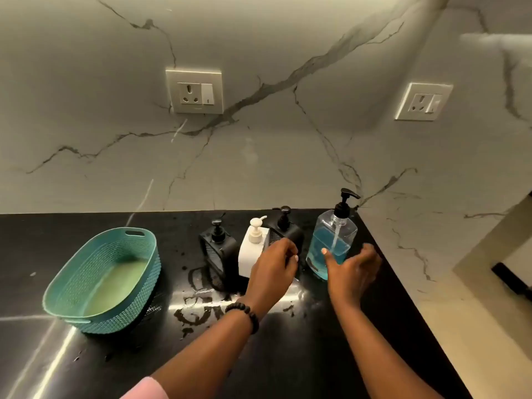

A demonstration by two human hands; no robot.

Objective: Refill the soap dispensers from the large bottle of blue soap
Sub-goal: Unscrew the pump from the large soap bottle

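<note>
A large clear bottle of blue soap (331,243) with a black pump stands upright at the back right of the black counter, about half full. To its left stand three dispensers: a black one (217,251), a white one (253,249) with a cream pump, and another black one (288,231) behind. My right hand (351,269) is beside the big bottle's lower right, thumb touching its front, fingers apart. In front of the rear black dispenser hovers my left hand (273,266), fingers loosely curled and holding nothing that I can see.
A teal woven plastic basket (72,283) sits on the left of the counter (288,355). Water puddles (201,298) lie in front of the dispensers. The marble wall carries two power sockets (194,92). The counter's right edge runs beside the bottle.
</note>
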